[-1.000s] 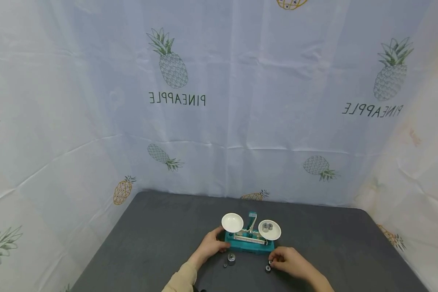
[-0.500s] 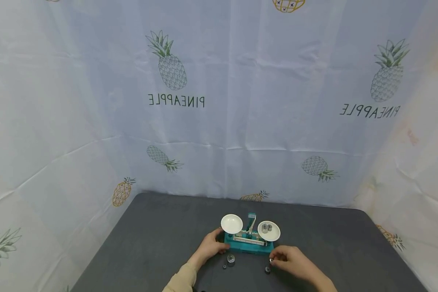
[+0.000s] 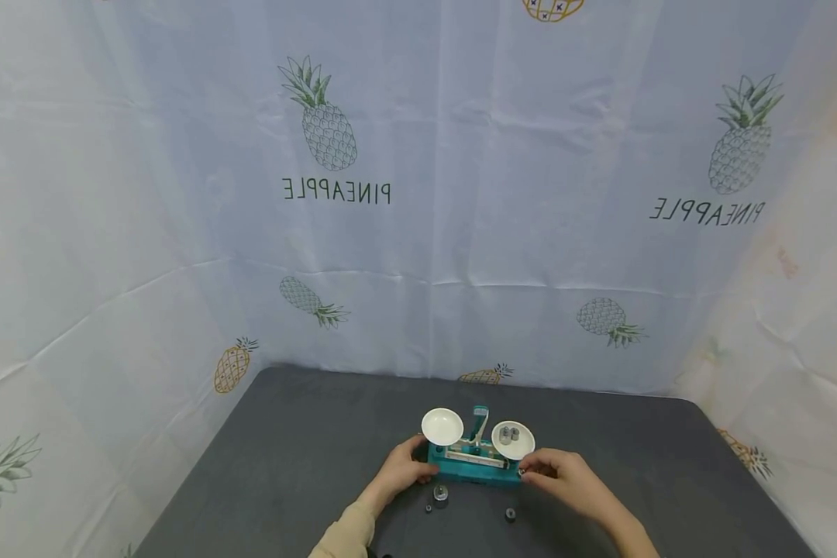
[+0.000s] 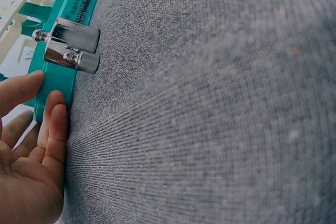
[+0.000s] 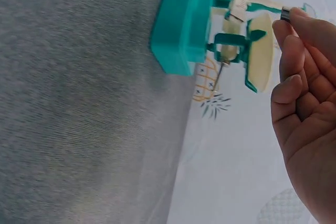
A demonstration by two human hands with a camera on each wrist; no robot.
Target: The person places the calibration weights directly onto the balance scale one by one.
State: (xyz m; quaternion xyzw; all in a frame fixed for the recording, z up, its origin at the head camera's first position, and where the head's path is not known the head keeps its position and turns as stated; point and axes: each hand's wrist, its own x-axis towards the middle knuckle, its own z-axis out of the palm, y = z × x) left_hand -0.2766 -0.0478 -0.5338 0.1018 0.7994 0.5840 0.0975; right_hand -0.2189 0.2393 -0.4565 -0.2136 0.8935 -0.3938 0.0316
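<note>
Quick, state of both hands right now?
Left hand: closed around one end of the teal scale base.
Right hand: closed, pinching a small metal weight.

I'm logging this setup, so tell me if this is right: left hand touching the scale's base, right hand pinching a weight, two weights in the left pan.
Wrong side: the head view shows the two weights in the right pan. The rest stands: left hand touching the base, right hand pinching a weight.
</note>
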